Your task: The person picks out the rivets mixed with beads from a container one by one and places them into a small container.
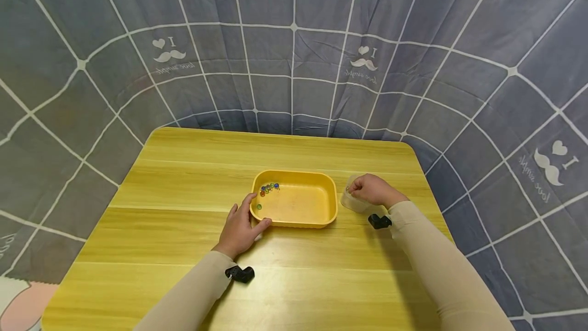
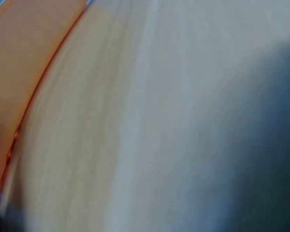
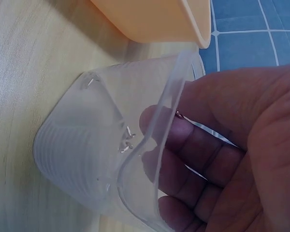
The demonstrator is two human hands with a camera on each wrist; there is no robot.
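A yellow rectangular tray [image 1: 300,213] sits mid-table. Several coloured glass marbles [image 1: 268,188] lie toward its back left, and a green one [image 1: 259,207] lies nearer the front. My left hand [image 1: 239,231] holds the tray's front left corner, thumb along the front wall and fingers at the left side. To the right stands a clear plastic container [image 3: 82,140] with several small shiny metal pieces [image 3: 127,140] inside. My right hand [image 1: 373,189] is at its mouth, fingertips partly behind the clear rim. Between thumb and forefinger it pinches a small copper-coloured metal piece [image 3: 179,115], mostly hidden.
The wood-grain table [image 1: 174,249] has rounded back corners. A grey checked curtain [image 1: 271,55] hangs behind it and along both sides. Black wrist mounts [image 1: 240,274] sit on both sleeves. The left wrist view shows mostly blurred tabletop and the tray's wall [image 2: 29,63].
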